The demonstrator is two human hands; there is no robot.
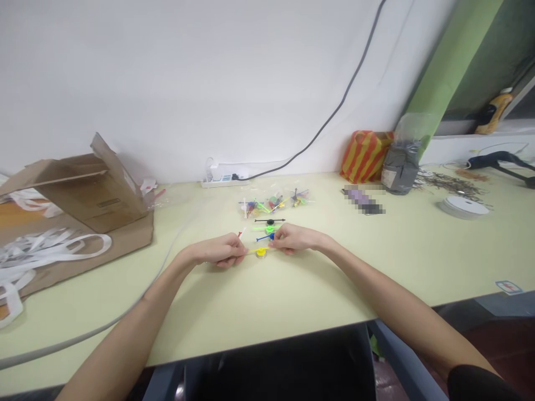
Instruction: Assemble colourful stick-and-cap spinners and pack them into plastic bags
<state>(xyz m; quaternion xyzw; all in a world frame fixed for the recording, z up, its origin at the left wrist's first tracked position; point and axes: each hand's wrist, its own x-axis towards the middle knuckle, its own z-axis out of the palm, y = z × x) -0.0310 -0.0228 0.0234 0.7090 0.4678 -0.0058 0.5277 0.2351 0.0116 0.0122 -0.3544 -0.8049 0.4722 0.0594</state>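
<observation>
A yellow arrow spinner (261, 253) with a round base is between my two hands, low over the table. My left hand (223, 250) is closed, thumb and finger pinching the spinner's left end. At its right end my right hand (291, 238) is closed too, fingertips on the tip. A blue arrow spinner (264, 238) lies just behind, partly hidden by my right hand. Farther back are a green one (270, 229) and a black one (270, 221), in a column. A small red and white piece (241, 234) shows behind my left hand.
Clear bags of colourful spinner parts (273, 205) lie behind the row. A power strip (225, 177) sits against the wall. At left are a cardboard box (92, 192), white straps (71, 253) and a grey cable (121, 320); at right, a striped bag (365, 156) and white spool (465, 206).
</observation>
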